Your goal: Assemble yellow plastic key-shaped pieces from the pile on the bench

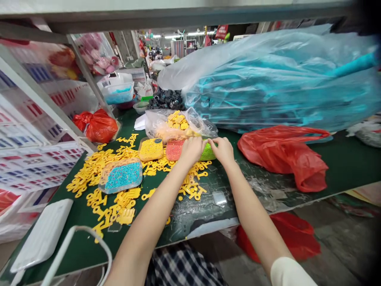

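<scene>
My left hand and my right hand meet with their fingertips close together over the tray of green beads. Both look closed in a pinch; anything between the fingers is too small to make out. Just left of them sits a tray of red-pink beads, partly behind my left hand. Beside it is a tray of yellow beads with a dark round piece on its rim. Nearer me lies a clear tray of blue beads. Yellow plastic pieces are scattered around and under the trays.
Behind the trays lies a clear bag of yellow pieces, with black parts beyond. A large plastic-wrapped turquoise bundle fills the right back. Red bags lie right; a white power bank with cable lies front left.
</scene>
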`<action>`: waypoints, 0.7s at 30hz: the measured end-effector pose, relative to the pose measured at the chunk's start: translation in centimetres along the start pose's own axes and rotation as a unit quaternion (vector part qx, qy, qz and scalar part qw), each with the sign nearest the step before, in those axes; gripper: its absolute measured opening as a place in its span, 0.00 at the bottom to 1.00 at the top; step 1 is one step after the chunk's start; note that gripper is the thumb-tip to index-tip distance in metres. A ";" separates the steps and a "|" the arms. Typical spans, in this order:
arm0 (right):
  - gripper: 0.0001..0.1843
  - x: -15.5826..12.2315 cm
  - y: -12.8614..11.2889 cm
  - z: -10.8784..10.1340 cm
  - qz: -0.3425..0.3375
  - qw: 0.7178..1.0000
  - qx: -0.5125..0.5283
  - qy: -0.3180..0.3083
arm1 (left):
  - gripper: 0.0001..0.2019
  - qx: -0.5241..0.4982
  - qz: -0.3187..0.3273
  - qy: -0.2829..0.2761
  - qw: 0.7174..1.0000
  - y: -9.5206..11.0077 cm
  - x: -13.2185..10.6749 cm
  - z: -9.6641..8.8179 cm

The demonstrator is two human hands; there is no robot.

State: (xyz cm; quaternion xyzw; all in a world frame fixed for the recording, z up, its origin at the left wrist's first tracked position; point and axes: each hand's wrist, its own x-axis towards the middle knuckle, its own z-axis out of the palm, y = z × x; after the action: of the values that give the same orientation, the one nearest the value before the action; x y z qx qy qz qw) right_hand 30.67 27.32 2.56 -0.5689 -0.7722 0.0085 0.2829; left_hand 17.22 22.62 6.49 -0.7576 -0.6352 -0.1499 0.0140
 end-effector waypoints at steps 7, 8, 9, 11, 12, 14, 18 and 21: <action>0.16 -0.5 1.3 0.7 -0.032 0.999 0.010 0.022 | 0.16 0.003 -0.002 -0.009 1.000 0.9 1.5 1.0; 0.16 -0.4 1.4 0.7 -0.031 0.999 0.012 0.023 | 0.15 -0.003 0.009 -0.018 1.000 0.9 0.8 0.8; 0.16 -0.4 1.5 0.6 -0.030 0.999 0.014 0.025 | 0.14 -0.010 0.024 -0.033 0.999 0.9 0.0 0.5; 0.17 -0.3 1.6 0.4 -0.028 0.999 0.019 0.026 | 0.11 -0.036 0.072 -0.091 0.993 0.8 -1.9 0.0; 0.17 -0.3 1.6 0.3 -0.026 0.999 0.021 0.025 | 0.08 -0.054 0.100 -0.131 0.985 0.7 -2.9 -0.2; 0.17 -0.3 1.5 0.1 -0.022 0.999 0.022 0.023 | 0.10 -0.083 0.151 -0.211 0.962 0.5 -4.8 -0.2; 0.16 -0.5 1.0 0.0 -0.022 0.999 0.017 0.019 | 0.21 -0.066 0.180 -0.261 0.946 0.1 -7.2 0.9; 0.16 -0.7 0.7 -0.2 -0.028 0.999 0.017 0.018 | 0.16 -0.062 0.187 -0.250 0.948 0.1 -7.6 1.2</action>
State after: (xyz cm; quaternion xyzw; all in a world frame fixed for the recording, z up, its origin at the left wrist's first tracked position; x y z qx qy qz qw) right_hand 31.46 26.93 2.17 -0.5420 -0.7824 0.0029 0.3068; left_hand 16.42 15.55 3.52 -0.8753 -0.4545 0.0108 -0.1646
